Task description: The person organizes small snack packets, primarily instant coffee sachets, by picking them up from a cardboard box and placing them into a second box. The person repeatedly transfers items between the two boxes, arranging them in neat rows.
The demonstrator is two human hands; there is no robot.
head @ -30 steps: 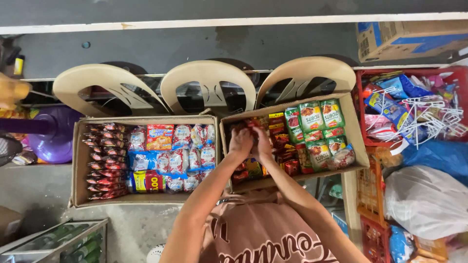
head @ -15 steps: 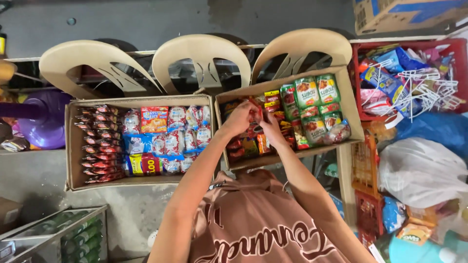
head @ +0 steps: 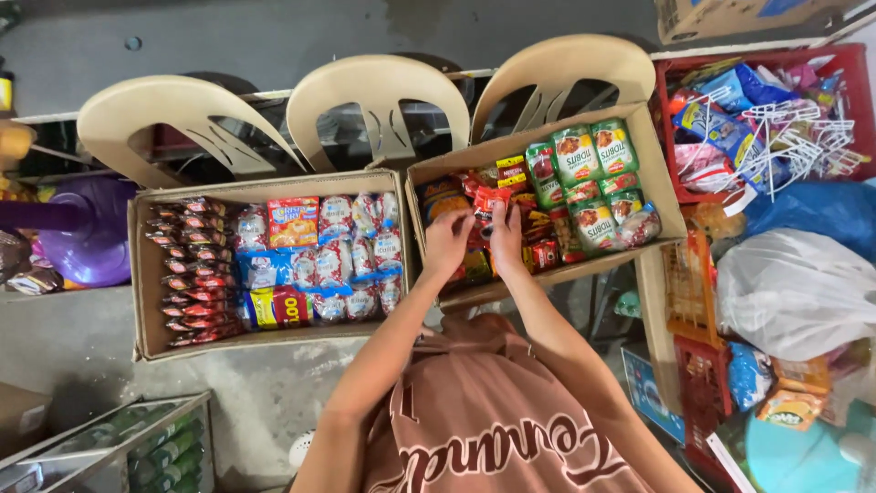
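- Snack packets (head: 493, 212), red and orange, fill the left part of a cardboard box (head: 664, 196) propped on beige plastic chairs (head: 379, 87).
- Left hand (head: 447, 242) and right hand (head: 507, 236) rest curled among them, fingers closed on small packets.
- Green pouches (head: 593, 160) sit at that box's right.
- Second box (head: 146, 274) of wrapped snacks stands just beside it, over a grey concrete floor (head: 82, 342).
- Red crate (head: 853, 100) and plastic bags (head: 794, 288) crowd the right.
- Half a second ago both hands were higher in the box; they have drawn toward its near edge.

Both hands (head: 474, 239) lower among packets (head: 493, 203)
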